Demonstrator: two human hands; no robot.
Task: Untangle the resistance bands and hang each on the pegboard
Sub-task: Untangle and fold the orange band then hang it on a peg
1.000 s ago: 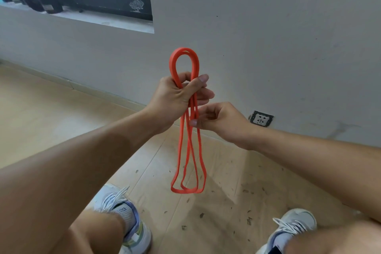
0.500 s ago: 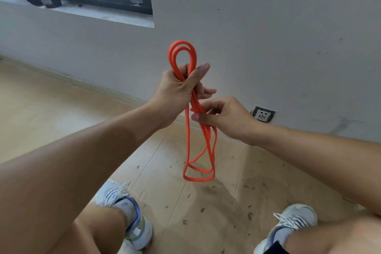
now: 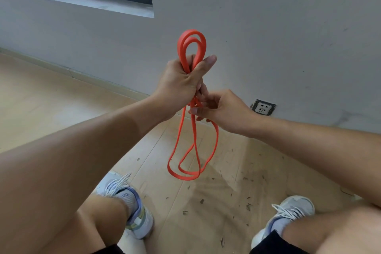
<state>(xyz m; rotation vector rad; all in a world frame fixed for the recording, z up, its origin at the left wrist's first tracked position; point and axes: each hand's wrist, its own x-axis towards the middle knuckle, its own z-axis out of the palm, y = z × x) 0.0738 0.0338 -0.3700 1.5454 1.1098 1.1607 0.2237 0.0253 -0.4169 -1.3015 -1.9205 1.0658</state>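
Orange rubber was all that was being handled: one resistance band (image 3: 192,146), doubled over itself several times, was held up in front of a grey wall (image 3: 268,27). In the head view, the only one given, the left hand (image 3: 179,84) was closed in a fist around the gathered strands, with a short double loop standing up above the fist and the thumb pressed across it, apparently so that the bundle could not slip. Just below and touching, the right hand (image 3: 220,109) was pinched narrowly on the strands where they left the fist, probably to pick one turn apart from the others. Beneath both hands the remaining loops hung free and crossed over each other, above a wooden floor (image 3: 61,99) between two pale shoes (image 3: 132,206). A wall socket (image 3: 263,107) was seen to the right, low on the wall. No pegboard was in view, so the hanging was judged not yet begun.
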